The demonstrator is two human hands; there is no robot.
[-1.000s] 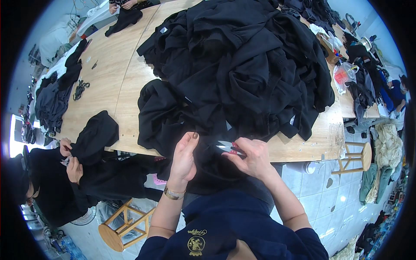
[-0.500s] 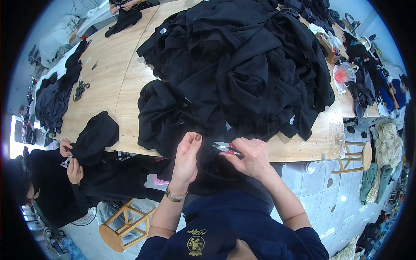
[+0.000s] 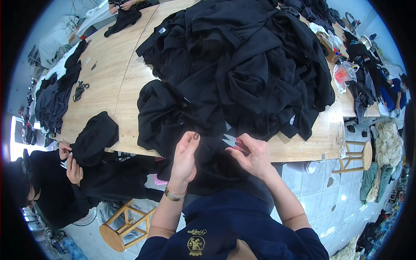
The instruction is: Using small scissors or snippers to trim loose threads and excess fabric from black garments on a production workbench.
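Observation:
My left hand (image 3: 185,156) is closed in a pinch at the edge of a black garment (image 3: 213,158), which hangs over the table's front edge toward my lap. Whether a thread is also between those fingertips is too small to tell. To its right, my right hand (image 3: 256,159) grips a pair of thread snips (image 3: 229,141) with red handles. Their pale blades are parted and point left, over the dark cloth and apart from my left fingers. A large heap of black garments (image 3: 260,65) lies just beyond both hands, with a few small white tags showing.
At the left, a co-worker's hands (image 3: 73,167) hold a black garment piece (image 3: 97,134) at the wooden table (image 3: 104,78). Wooden stools (image 3: 113,237) stand at lower left and at right. A plastic bag (image 3: 344,73) lies on the right side; a white container (image 3: 308,167) sits under the table edge.
My right hand has moved slightly right with the snips, away from my left hand, and the blades look more parted. The left hand has hardly moved.

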